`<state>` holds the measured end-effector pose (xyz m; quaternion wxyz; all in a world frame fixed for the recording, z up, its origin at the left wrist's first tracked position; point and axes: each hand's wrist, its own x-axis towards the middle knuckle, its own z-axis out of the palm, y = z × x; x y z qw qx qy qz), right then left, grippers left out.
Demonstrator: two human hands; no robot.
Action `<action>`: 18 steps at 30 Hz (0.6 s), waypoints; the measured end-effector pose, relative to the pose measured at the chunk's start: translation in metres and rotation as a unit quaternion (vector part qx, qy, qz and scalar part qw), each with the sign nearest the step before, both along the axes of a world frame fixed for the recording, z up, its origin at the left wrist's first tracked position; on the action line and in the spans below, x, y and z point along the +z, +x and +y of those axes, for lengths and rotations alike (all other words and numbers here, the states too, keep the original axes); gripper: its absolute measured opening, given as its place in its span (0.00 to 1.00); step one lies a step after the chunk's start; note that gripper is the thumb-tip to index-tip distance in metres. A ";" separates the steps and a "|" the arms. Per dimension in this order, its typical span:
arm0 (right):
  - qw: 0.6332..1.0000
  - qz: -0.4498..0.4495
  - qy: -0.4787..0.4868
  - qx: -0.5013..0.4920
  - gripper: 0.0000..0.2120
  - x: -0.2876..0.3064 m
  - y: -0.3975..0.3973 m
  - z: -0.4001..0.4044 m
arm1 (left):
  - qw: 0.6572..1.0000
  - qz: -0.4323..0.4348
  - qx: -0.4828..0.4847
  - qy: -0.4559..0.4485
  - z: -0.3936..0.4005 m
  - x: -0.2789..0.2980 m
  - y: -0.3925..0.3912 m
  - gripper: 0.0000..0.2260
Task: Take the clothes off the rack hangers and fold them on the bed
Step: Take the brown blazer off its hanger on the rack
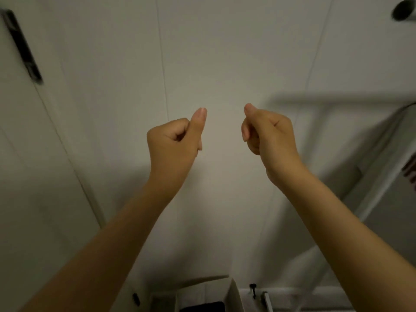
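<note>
— Any clothes or hangers to see?
— Only a blurred striped cloth (410, 170), cut off at the right edge beside a pale rack frame (382, 158).
— The open white cardboard box (234, 296)?
— Something dark inside, unclear.
— Hands?
— Left hand (174, 140) and right hand (269, 134) raised before the white wall panels (213, 52), fingers curled, holding nothing.
</note>
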<state>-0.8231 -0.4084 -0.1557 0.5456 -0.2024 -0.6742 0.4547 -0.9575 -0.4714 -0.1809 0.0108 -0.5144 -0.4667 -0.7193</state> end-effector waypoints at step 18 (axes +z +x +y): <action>0.938 -0.031 0.289 -0.191 0.22 0.108 0.337 -0.178 | 0.785 -0.238 -0.571 0.000 -0.144 0.155 0.291 0.18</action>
